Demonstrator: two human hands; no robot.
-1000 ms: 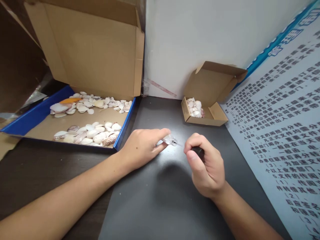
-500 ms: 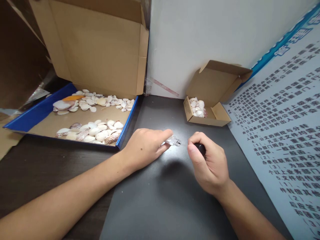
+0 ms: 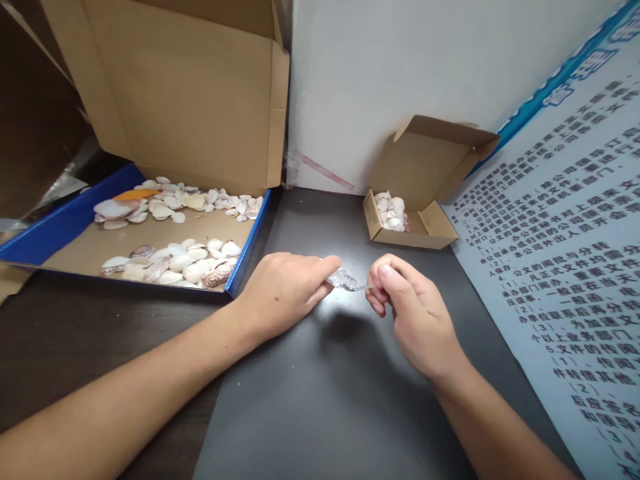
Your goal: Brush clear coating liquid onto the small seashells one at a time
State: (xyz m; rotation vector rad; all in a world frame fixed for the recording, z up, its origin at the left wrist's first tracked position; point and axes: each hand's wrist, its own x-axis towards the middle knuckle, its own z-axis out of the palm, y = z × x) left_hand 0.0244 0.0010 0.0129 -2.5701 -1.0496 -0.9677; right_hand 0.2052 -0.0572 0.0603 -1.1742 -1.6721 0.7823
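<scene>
Grey surface (image 3: 280, 427) and dark wood grain (image 3: 165, 333) make up the table beneath both forearms. Between the two hands, near the middle of the view, is a small clear bottle (image 3: 343, 280), its neck pointing right. The left hand (image 3: 280, 287) holds it in a narrow grip, thumb and fingers pinched on its left end. The right hand (image 3: 415, 313) has its fingers curled in, its grip narrow around a thin rod (image 3: 363, 288) that reaches left to the neck; whether the tip is inside, I cannot tell.

To the left, a blue-sided box (image 3: 33, 233) with its cardboard lid raised holds pale shells (image 3: 185, 263) in two groups, an orange piece (image 3: 135, 195) among the far ones. Beyond the right hand, a small brown carton (image 3: 410, 239) holds white shells (image 3: 393, 213) at its left end. Blue-topped printed sheeting (image 3: 550, 267) slants along the right side.
</scene>
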